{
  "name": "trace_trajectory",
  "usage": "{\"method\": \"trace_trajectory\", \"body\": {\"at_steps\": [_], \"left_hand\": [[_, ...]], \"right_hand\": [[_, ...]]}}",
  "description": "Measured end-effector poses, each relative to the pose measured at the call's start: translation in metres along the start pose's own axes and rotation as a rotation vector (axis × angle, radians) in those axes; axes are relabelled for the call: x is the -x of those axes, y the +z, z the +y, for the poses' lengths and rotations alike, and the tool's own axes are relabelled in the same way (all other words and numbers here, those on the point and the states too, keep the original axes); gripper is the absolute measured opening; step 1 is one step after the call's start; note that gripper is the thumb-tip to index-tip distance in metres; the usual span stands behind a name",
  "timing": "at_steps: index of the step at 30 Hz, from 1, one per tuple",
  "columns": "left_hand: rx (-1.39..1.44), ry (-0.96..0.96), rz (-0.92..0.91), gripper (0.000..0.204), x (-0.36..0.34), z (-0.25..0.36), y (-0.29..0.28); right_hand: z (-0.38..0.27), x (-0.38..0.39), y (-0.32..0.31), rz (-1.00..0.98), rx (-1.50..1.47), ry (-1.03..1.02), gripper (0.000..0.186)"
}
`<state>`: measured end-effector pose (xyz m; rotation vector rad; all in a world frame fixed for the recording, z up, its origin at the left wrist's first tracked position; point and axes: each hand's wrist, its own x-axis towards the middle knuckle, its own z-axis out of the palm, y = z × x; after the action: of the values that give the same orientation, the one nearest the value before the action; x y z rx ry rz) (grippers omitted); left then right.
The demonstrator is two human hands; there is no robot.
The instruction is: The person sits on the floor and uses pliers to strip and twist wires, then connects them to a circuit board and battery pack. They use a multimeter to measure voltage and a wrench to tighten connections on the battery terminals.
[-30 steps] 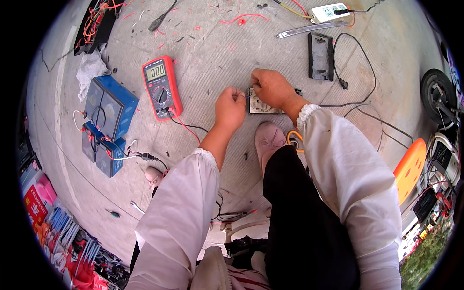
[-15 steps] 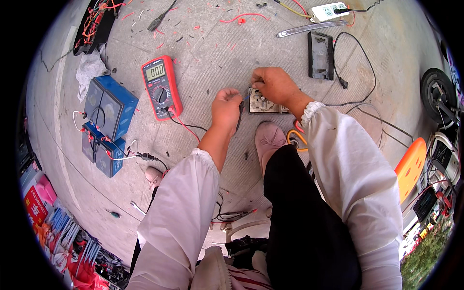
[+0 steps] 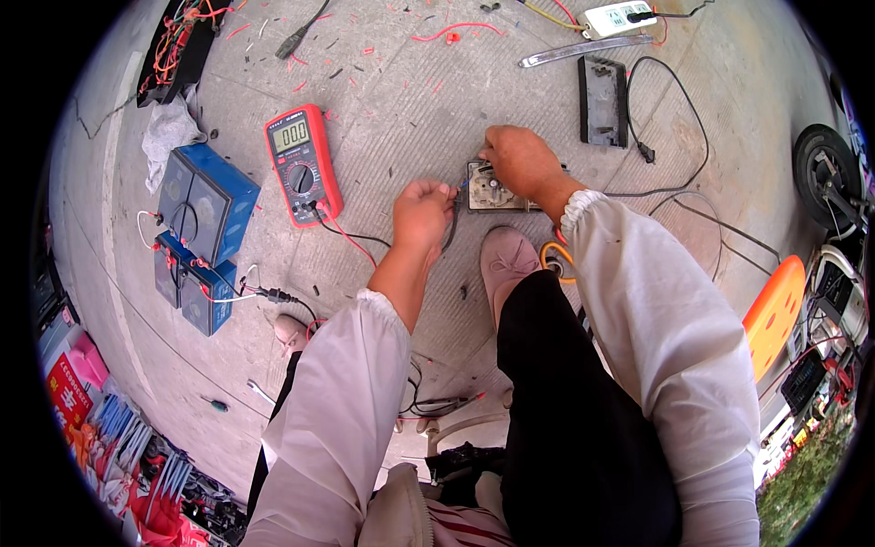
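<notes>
My left hand (image 3: pixel 423 215) pinches a dark cable (image 3: pixel 453 224) whose bared blue wire points toward an open case. The shallow black case (image 3: pixel 501 198), holding a pale, dirty inside with a round part, lies on the ground just right of that hand. Over the case's upper edge bends my right hand (image 3: pixel 524 162), fingers closed together near its upper left corner; what they grip, if anything, is hidden. Left of my hands, a red multimeter (image 3: pixel 303 166) lies face up with a black and a red lead (image 3: pixel 351 244) plugged in.
Blue batteries (image 3: pixel 208 205) joined by wires stand at the left. A matching black case half (image 3: pixel 603 102), a white power strip (image 3: pixel 620 20) and a flat metal bar (image 3: pixel 583 51) lie beyond my right hand. An orange seat (image 3: pixel 775 314) is at the right; wire scraps litter the ground.
My left hand has turned slightly, its fingertips showing more around the cable. My right hand's fingertips have shifted slightly right, uncovering more of the case's inside.
</notes>
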<state>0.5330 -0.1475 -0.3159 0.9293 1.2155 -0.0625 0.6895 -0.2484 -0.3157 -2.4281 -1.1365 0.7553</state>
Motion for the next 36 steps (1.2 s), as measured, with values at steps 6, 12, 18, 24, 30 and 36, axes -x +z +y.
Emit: {"method": "trace_trajectory", "body": {"at_steps": [6,12,18,24,30,36], "left_hand": [[-0.010,0.052,-0.102,0.012,0.001,-0.004,-0.004],[-0.215,0.138,-0.172,0.028,-0.005,0.012,-0.017],[-0.356,0.247,-0.102,0.041,0.039,0.029,-0.067],[-0.531,0.073,-0.124,0.034,0.096,-0.022,-0.178],[-0.928,-0.502,-0.205,0.026,0.167,-0.128,-0.248],[-1.250,-0.284,0.236,0.035,0.232,-0.257,-0.278]], "right_hand": [[0.008,0.001,0.005,0.017,-0.050,-0.042,0.020],[0.008,0.025,-0.004,0.303,-0.236,-0.052,0.030],[0.002,0.092,-0.021,0.329,-0.563,0.206,0.031],[0.001,0.176,-0.004,0.402,-0.844,0.420,0.025],[0.007,0.230,0.026,0.412,-0.947,0.587,0.023],[0.008,0.243,0.043,0.340,-0.956,0.636,0.019]]}}
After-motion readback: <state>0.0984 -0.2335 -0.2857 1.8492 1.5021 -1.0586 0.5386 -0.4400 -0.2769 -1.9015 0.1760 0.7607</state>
